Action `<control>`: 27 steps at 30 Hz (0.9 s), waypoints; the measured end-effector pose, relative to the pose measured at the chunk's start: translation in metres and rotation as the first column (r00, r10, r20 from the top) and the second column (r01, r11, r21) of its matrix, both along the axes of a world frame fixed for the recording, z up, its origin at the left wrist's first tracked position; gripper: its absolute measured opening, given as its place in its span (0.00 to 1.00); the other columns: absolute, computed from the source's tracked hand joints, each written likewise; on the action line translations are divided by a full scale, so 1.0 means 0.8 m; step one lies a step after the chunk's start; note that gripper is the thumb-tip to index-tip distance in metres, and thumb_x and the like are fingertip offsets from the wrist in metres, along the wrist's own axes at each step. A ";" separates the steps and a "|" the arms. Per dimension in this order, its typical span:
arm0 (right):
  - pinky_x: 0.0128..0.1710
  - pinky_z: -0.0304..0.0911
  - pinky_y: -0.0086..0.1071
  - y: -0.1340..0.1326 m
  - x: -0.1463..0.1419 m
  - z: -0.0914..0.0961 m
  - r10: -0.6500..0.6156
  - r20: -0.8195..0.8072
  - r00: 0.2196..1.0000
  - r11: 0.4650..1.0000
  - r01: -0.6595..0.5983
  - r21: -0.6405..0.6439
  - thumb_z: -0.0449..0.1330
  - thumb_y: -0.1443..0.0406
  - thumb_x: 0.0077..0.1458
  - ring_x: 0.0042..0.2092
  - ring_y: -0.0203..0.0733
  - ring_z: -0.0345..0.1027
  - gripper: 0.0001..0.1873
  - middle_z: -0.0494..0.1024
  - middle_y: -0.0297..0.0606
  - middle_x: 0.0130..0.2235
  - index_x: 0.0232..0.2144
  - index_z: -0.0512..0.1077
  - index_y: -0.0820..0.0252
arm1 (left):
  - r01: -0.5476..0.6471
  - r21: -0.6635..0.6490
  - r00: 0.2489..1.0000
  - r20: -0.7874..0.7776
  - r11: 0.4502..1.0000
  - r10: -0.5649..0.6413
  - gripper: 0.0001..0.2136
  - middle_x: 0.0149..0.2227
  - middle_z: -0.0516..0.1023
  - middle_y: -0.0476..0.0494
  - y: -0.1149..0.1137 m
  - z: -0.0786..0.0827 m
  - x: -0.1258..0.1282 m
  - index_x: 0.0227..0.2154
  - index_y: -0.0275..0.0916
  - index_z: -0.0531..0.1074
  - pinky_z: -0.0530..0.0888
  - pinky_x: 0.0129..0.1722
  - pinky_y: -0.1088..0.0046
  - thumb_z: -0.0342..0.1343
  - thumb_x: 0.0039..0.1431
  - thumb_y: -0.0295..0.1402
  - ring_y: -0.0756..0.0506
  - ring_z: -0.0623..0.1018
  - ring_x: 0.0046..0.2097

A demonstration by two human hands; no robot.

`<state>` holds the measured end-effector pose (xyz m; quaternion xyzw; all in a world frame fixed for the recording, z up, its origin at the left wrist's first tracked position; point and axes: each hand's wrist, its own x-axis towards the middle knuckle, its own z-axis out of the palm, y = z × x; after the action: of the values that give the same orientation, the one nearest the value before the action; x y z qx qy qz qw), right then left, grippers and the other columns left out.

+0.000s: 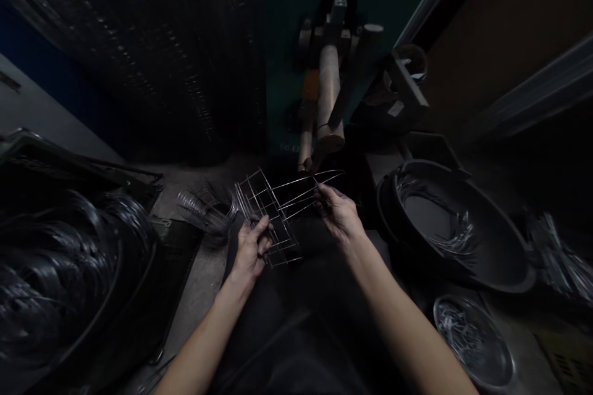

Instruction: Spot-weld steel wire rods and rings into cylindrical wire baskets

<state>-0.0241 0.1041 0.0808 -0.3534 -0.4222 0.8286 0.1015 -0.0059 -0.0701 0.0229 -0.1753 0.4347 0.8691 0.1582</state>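
Holding a boxy frame of thin silver wire (269, 219) up between your hands, you keep it just above your dark clothing (296, 345); your left hand (250, 248) has the frame's near end, fingers curled and clamped round the wires, probably to brace the stiffest part; your right hand (338, 213) sits further out on the long, slender wire prongs (301, 187), fingers pinched together on them, seemingly to stop those springy ends from splaying; held this way, the frame looks steadied from both ends.

A loose sheaf of curved silver wire pieces (206, 210) lies just beyond your left hand, close to the frame; a wide round black tub (60, 271) heaped with dark wire coils crowds your left side, leaving only a narrow strip of grey concrete floor (199, 284); a black basin (504, 271) holding loose bright wire sits past your right forearm, with a shallow steel bowl of wire bits (472, 339) near it; the prong tips point towards a pale cylindrical machine post (328, 92), with little open room around them.
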 end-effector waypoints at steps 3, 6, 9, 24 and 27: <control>0.21 0.63 0.21 -0.003 0.000 -0.003 -0.015 -0.004 1.000 1.000 0.015 0.028 0.70 0.69 0.40 0.24 0.30 0.69 0.10 0.74 0.30 0.21 0.23 0.71 0.60 | 0.000 -0.008 1.000 -0.001 1.000 0.000 0.22 0.24 0.74 0.55 0.000 0.004 0.001 0.29 0.37 0.63 0.54 0.14 0.85 0.70 0.39 0.40 0.63 0.55 0.13; 0.22 0.63 0.21 -0.005 -0.002 -0.002 -0.029 -0.009 1.000 0.999 0.029 0.028 0.70 0.68 0.41 0.24 0.30 0.69 0.10 0.74 0.30 0.21 0.24 0.71 0.60 | 0.004 -0.009 1.000 -0.005 1.000 -0.004 0.22 0.24 0.74 0.55 0.002 0.007 -0.001 0.29 0.37 0.63 0.54 0.14 0.85 0.71 0.39 0.39 0.63 0.55 0.12; 0.21 0.63 0.20 -0.005 -0.005 0.001 -0.039 -0.003 0.999 0.999 0.039 -0.017 0.68 0.70 0.43 0.23 0.28 0.68 0.07 0.74 0.30 0.21 0.23 0.72 0.62 | -0.008 -0.016 1.000 0.012 1.000 0.008 0.24 0.23 0.74 0.55 0.002 0.010 -0.005 0.29 0.37 0.62 0.53 0.14 0.85 0.72 0.36 0.39 0.63 0.55 0.12; 0.21 0.61 0.19 0.009 0.020 0.005 -0.026 -0.003 1.000 0.999 0.026 -0.032 0.69 0.71 0.42 0.23 0.27 0.66 0.06 0.76 0.31 0.24 0.25 0.75 0.61 | -0.055 -0.004 0.998 0.015 0.998 0.055 0.23 0.24 0.74 0.54 0.003 0.024 -0.019 0.28 0.35 0.65 0.53 0.13 0.84 0.72 0.34 0.36 0.63 0.55 0.13; 0.20 0.60 0.19 0.016 0.027 0.006 -0.040 -0.003 0.999 0.999 0.040 -0.034 0.70 0.71 0.40 0.23 0.27 0.66 0.07 0.75 0.31 0.24 0.25 0.76 0.62 | -0.067 0.008 0.998 0.001 0.998 0.067 0.23 0.24 0.74 0.54 0.004 0.022 -0.025 0.28 0.35 0.65 0.54 0.13 0.84 0.73 0.33 0.36 0.63 0.56 0.13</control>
<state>-0.0024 0.1166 0.0852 -0.3621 -0.4009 0.8340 0.1129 -0.0260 -0.0673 0.0406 -0.1894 0.4249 0.8756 0.1300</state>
